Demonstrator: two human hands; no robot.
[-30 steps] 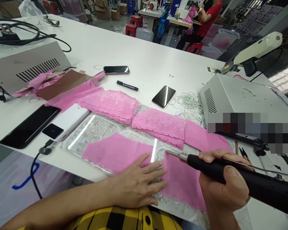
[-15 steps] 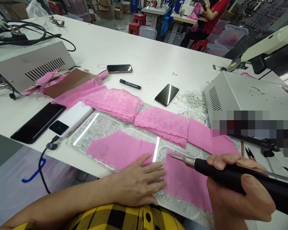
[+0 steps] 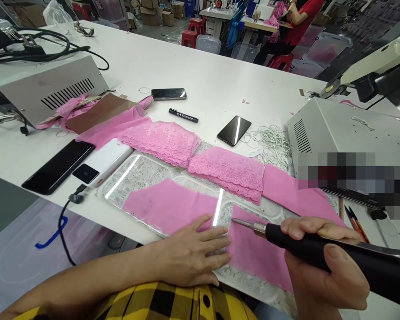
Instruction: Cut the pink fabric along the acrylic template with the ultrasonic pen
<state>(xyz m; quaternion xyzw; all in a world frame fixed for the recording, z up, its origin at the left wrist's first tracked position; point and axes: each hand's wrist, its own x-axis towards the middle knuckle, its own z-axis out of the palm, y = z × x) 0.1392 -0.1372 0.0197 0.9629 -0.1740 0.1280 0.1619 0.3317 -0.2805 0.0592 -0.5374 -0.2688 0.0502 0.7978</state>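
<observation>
My left hand [image 3: 195,251] lies flat, fingers spread, with its fingertips between a pink fabric piece [image 3: 171,206] and a second pink fabric piece [image 3: 256,249]. My right hand [image 3: 326,262] is wrapped round a black-handled tool with a thin metal tip [image 3: 306,235]. That tip points left, at the upper left corner of the second piece; whether it touches the cloth I cannot tell. Both pieces rest on a glossy, patterned grey board [image 3: 136,171]. Along its far side are a lace-trimmed pink stack [image 3: 162,140], another lace stack [image 3: 226,169] and plain pink fabric [image 3: 283,189].
A white power bank [image 3: 110,158] and a black phone [image 3: 58,166] lie at left. Farther back are a marker [image 3: 183,115], more phones [image 3: 234,130] and tangled white cord [image 3: 270,142]. Grey metal boxes [image 3: 350,129] flank the table. A person in red sits beyond.
My right hand has brought the tool slightly left, its tip nearer the second piece's left edge. My left hand stays in place. The whole view has shifted a little.
</observation>
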